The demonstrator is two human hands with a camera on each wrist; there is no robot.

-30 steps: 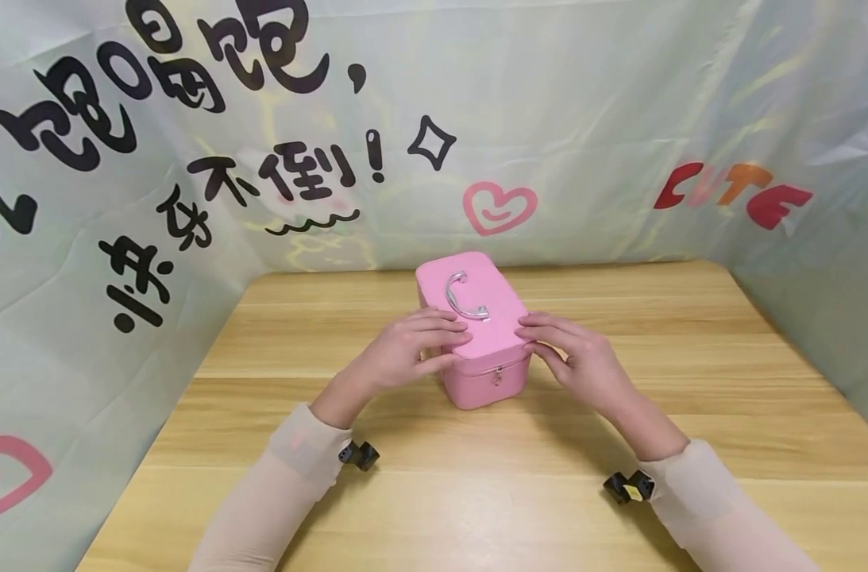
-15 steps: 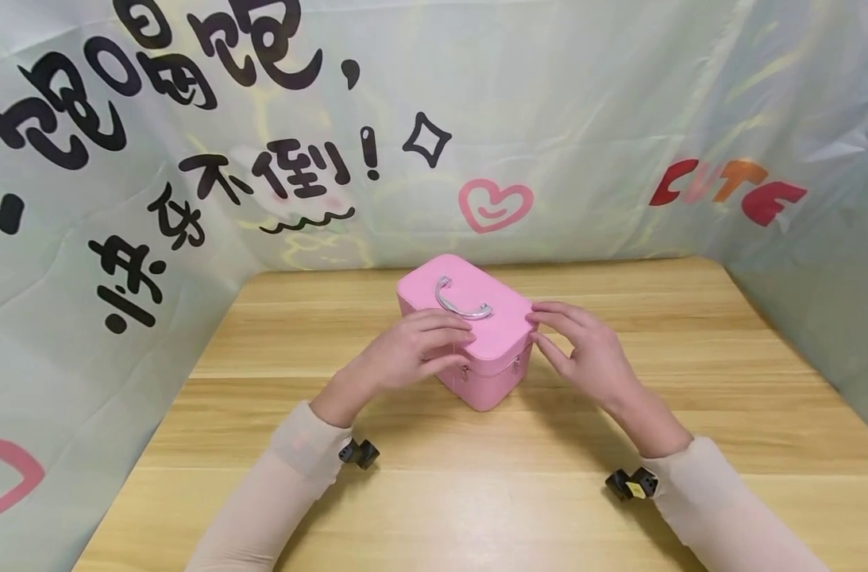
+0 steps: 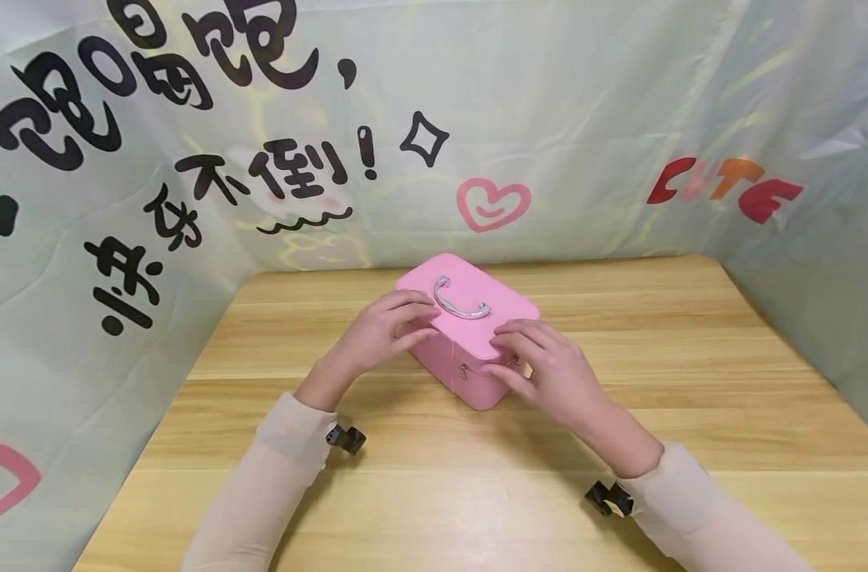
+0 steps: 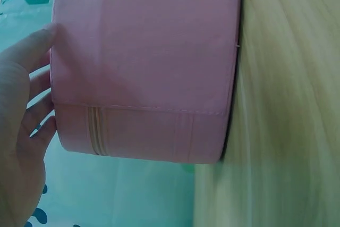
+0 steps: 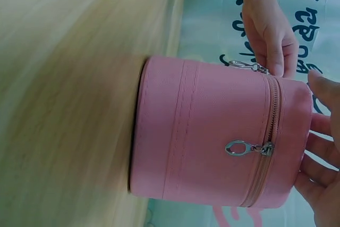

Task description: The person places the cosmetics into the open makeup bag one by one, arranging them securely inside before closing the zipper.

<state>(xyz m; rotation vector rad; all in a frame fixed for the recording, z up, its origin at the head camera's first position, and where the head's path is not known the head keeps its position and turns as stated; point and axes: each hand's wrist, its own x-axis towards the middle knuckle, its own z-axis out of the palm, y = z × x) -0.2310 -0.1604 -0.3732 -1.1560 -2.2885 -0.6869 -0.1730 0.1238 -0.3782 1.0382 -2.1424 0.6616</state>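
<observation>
A pink zippered case (image 3: pixel 462 338) stands upright on the table with its lid down and one corner towards me. A silver curved handle (image 3: pixel 461 302) sits on top. In the right wrist view, one metal zip pull (image 5: pixel 238 148) hangs from the zip on the near face, and a second zip pull (image 5: pixel 241 65) shows round the corner. My left hand (image 3: pixel 383 330) is at the lid's left edge, fingers loosely bent. At the front right corner, my right hand (image 3: pixel 544 365) has its fingertips over the lid and its thumb near the front. Neither hand grips the case.
The wooden table (image 3: pixel 434 492) extends around the case on all sides. Behind it hangs a pale printed cloth (image 3: pixel 576 119) with lettering and hearts, which also closes off both sides. Small black cameras ride on both wrists.
The case has turned counter-clockwise, its far end swinging left and a corner coming to face me. Since then my left hand has shifted left, and my right hand left over the lid's front.
</observation>
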